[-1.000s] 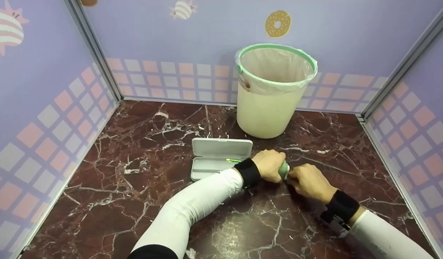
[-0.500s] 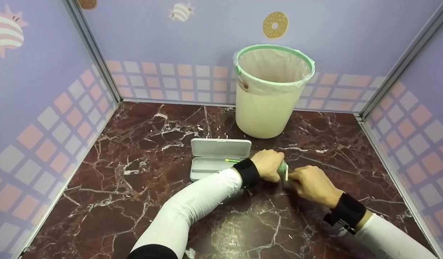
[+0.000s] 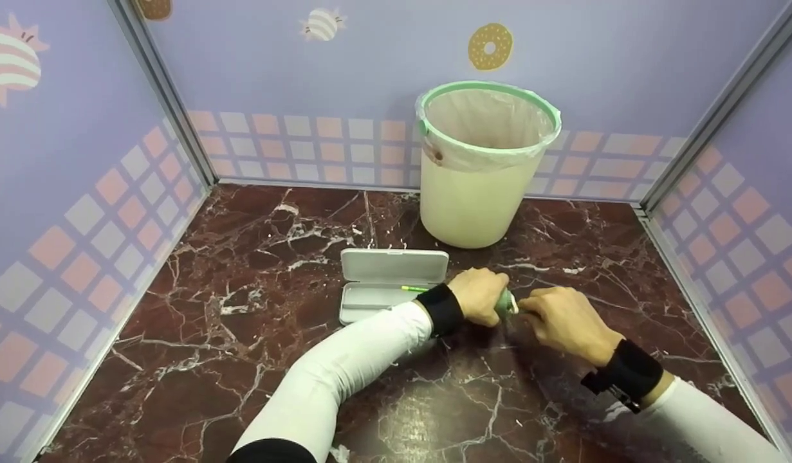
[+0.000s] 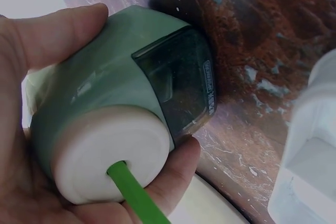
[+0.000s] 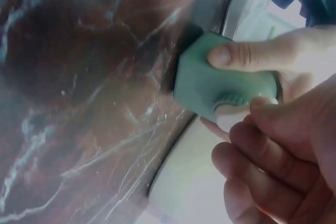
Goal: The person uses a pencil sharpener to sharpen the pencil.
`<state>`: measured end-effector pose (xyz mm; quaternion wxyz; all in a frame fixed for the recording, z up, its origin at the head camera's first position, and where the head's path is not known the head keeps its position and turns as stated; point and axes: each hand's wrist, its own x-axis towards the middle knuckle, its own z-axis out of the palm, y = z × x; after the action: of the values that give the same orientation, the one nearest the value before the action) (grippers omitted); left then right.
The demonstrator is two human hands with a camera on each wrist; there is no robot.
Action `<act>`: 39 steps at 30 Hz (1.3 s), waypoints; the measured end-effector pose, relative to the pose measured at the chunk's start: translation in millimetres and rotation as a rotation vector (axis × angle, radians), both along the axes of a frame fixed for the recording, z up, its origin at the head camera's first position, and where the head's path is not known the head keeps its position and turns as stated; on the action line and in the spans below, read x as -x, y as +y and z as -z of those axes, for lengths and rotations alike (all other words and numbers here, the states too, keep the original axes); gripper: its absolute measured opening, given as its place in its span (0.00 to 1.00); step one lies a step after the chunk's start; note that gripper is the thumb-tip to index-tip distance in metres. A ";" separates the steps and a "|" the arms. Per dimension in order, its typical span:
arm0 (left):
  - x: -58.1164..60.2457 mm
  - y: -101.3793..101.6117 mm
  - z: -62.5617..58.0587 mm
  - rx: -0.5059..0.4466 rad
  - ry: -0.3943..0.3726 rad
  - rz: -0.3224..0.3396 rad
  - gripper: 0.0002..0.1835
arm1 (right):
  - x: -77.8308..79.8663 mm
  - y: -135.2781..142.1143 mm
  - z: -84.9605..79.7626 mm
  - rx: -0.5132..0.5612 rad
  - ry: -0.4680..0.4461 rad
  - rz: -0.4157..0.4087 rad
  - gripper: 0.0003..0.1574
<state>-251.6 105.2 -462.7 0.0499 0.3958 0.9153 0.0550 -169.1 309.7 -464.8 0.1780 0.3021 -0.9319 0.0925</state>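
A green crank pencil sharpener with a dark clear shavings window is gripped by my left hand. Into the hole of its white round front goes a green pencil. My right hand pinches the knob end of the white crank on the opposite side. The crank's tip is partly hidden by thumb and fingers. In the head view a green pencil end shows left of my left wrist, over the case; whether it belongs to the pencil in the sharpener I cannot tell.
A white pencil case stands with its lid up, just left of my left hand. Behind the hands is a cream bin with a green rim and plastic liner. Patterned walls enclose the dark marbled table.
My right hand has circled slightly and shifted right, and the white crank on the sharpener has changed its angle. The left hand holds the sharpener in nearly the same spot.
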 end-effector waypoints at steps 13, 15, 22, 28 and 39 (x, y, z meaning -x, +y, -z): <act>1.2 -2.1 2.1 0.007 0.001 0.021 0.27 | 5.6 -2.3 -11.9 0.023 -0.041 0.043 0.14; 1.4 -2.7 2.5 0.007 0.002 0.027 0.27 | 8.1 -3.7 -13.2 0.020 -0.007 0.058 0.13; 1.7 -1.4 2.0 0.011 0.008 0.034 0.29 | 21.9 -4.7 -16.8 0.030 0.063 0.096 0.11; 3.4 0.7 1.6 0.018 0.013 0.033 0.29 | 26.2 -4.8 -16.6 0.026 0.088 0.109 0.12; 4.1 -0.8 1.7 0.007 0.000 0.029 0.29 | 37.1 -6.4 -7.7 -0.020 0.163 0.117 0.14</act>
<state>-255.7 104.4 -464.4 0.0522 0.4091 0.9096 0.0513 -206.2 303.3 -457.1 0.2552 0.2556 -0.9313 0.0478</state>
